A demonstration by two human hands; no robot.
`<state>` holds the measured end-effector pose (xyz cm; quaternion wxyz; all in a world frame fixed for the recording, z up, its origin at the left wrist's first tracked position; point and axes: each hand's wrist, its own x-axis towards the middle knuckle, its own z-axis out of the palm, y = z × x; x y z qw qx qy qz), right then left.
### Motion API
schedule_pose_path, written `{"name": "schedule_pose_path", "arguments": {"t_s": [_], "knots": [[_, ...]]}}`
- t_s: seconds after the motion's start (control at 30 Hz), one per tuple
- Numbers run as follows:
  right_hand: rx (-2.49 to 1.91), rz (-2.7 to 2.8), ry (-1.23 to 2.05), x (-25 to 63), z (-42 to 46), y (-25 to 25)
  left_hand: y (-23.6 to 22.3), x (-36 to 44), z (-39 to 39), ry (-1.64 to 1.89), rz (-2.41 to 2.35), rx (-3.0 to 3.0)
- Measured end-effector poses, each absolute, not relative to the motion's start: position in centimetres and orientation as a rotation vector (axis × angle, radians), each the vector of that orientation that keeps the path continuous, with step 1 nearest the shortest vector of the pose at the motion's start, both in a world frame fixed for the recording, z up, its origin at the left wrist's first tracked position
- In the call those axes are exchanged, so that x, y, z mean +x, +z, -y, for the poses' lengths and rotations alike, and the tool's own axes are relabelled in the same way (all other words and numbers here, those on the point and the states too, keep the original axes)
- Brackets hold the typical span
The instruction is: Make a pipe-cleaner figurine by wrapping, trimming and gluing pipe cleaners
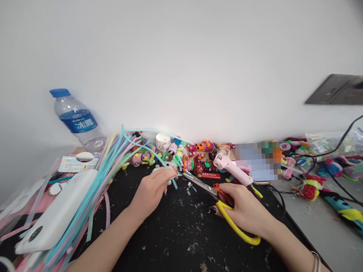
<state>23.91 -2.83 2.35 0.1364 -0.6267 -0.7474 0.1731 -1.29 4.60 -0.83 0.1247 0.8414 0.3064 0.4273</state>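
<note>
Fuzzy clippings [204, 271] littered the near edge of the black mat [130, 254]! Toward its far edge, my left hand [152, 187] pinched a light-blue pipe cleaner [158, 157]; my right hand [243, 208] gripped red-and-yellow-handled scissors [212, 190], blades aimed close to that pinch. Beyond, a pink glue gun [236, 172] lay by the far edge.

1 head view, close behind the left hand [150, 190] and right hand [245, 208], looks forward and down over the mat [163, 239] to its far edge and the wall [195, 61].
</note>
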Motion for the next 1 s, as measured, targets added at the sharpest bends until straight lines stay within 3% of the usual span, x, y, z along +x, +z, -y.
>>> {"name": "schedule_pose_path", "arguments": {"t_s": [1.0], "knots": [[-1.818,2.155,0.568,24.04,2.91,2.46,-1.26,-1.45,-4.77,1.226,-0.901,2.439]]}}
